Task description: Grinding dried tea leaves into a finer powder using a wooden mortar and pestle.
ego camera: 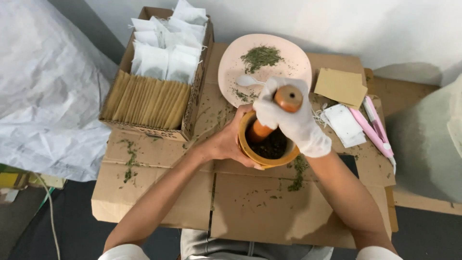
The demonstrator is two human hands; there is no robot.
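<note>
Wooden mortar, dark crushed herbs inside

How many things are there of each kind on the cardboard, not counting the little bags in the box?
Wooden mortar: 1
Wooden pestle: 1
Pink plate: 1
White spoon: 1
Cardboard box: 1
Pink tool: 1
Piles of flat packets, tan and white: 2
Total: 8

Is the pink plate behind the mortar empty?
No, the pink plate carries a small heap of green dried herbs and a white spoon.
</note>
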